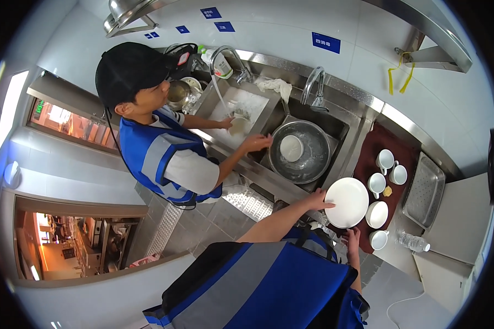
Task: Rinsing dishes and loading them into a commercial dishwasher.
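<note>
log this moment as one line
left hand: holding white plate by rim | right hand: beside plate, contact unclear | nearby: white cups on brown cloth

Bright and cool overall, with a glowing white panel (12, 111) at the far left and warm orange light through the doorway (66, 236). Glinting on the steel basin (315, 164) and right tap (316, 82), very pale on the plate (347, 203), darker inside the sink (335, 129). Fairly sharp mid-frame, softer toward the rim (bluish flare at left), curved along the shelf (442, 33), black in the corners.
</note>
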Available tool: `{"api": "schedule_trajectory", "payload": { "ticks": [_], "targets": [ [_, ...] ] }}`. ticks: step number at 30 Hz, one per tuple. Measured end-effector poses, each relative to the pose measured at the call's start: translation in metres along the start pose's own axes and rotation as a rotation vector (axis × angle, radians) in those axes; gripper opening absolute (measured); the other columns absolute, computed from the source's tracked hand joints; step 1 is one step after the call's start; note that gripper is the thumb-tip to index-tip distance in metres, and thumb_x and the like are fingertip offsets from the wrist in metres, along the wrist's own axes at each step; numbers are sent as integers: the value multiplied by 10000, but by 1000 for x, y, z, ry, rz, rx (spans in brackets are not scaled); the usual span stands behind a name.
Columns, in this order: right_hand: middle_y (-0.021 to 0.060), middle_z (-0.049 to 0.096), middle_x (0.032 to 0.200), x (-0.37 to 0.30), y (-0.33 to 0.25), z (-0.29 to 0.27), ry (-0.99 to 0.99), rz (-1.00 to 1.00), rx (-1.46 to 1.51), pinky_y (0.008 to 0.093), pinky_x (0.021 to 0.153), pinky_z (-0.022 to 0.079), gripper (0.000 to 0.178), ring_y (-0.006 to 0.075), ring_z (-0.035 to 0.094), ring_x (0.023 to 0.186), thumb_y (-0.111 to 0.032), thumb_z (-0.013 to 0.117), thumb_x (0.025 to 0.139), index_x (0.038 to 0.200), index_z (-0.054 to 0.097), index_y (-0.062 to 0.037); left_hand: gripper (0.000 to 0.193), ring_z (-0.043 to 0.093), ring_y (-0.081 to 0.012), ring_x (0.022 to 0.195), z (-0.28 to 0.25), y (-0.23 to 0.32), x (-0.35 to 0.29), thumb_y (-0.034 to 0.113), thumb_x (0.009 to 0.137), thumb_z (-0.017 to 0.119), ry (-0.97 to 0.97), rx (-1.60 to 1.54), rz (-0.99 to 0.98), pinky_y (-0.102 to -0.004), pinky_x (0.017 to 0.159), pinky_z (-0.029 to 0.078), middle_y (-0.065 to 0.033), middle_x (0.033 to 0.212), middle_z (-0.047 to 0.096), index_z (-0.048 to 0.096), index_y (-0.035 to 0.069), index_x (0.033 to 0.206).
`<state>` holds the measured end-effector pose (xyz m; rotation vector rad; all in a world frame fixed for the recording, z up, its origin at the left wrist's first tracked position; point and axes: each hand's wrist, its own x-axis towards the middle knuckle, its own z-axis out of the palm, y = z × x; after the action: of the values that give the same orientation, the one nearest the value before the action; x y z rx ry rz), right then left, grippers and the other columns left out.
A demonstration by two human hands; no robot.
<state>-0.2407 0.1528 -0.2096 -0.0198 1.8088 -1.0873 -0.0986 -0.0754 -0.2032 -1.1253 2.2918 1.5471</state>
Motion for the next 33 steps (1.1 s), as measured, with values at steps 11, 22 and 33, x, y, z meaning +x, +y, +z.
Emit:
{"api": "schedule_trajectory", "payload": {
  "ticks": [11,22,33],
  "targets": [
    [63,602,727,-11,6,-22,-356,27,-232,228,541,431,228,130,578,617,-245,516,830,957,557,-62,513,532,-249,1005,-183,117,-126,332,821,575,213,33,403,-312,816,437,-153,1087,523,430,17,1199],
    [57,585,753,-32,32,1,-317,-13,-239,220,548,421,203,106,554,643,-204,488,865,967,535,-36,343,565,-332,902,-151,-13,-32,92,734,558,604,-266,415,-370,837,438,-161,950,590,542,47,1074],
    [30,570,688,-116,123,23,34,320,13,217,511,413,223,89,522,580,-209,452,872,999,546,-53,204,606,-190,761,-124,-168,75,136,739,567,436,-161,-170,-288,618,479,-88,773,622,597,32,911]
  ]
}}
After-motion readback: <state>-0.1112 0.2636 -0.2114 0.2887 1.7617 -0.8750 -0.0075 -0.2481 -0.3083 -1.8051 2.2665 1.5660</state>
